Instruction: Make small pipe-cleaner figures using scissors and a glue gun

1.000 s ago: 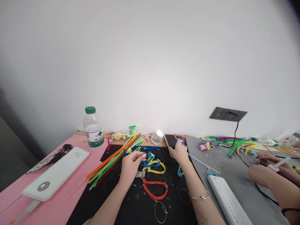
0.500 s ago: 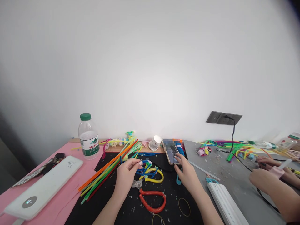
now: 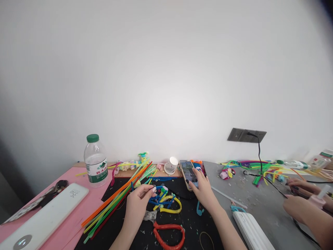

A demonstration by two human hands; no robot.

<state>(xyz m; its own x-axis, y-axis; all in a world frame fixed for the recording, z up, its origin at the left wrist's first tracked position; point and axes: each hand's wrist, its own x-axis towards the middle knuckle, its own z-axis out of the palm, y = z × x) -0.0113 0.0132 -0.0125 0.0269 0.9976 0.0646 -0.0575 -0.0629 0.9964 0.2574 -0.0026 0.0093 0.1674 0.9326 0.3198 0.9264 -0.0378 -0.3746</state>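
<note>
My left hand (image 3: 139, 202) is closed in a pinch on a small blue straw piece (image 3: 158, 190) above a pile of blue and yellow bent straws (image 3: 168, 203) on the black mat (image 3: 140, 232). My right hand (image 3: 204, 189) rests on a lit phone (image 3: 188, 171) at the mat's far edge, fingers spread over its screen. A red looped tube (image 3: 169, 236) lies near me between my forearms.
Long coloured straws (image 3: 117, 198) fan across the mat's left. A water bottle (image 3: 95, 161), a white power bank (image 3: 39, 222) and a pink sheet (image 3: 65, 229) sit left. Another person's hands (image 3: 299, 201) work at right, beside a white power strip (image 3: 252, 231) and cables.
The view has tilted up a little, so everything sits lower. My right hand moved from gripping the phone's end to lying over its lit screen. My left hand keeps its pinch.
</note>
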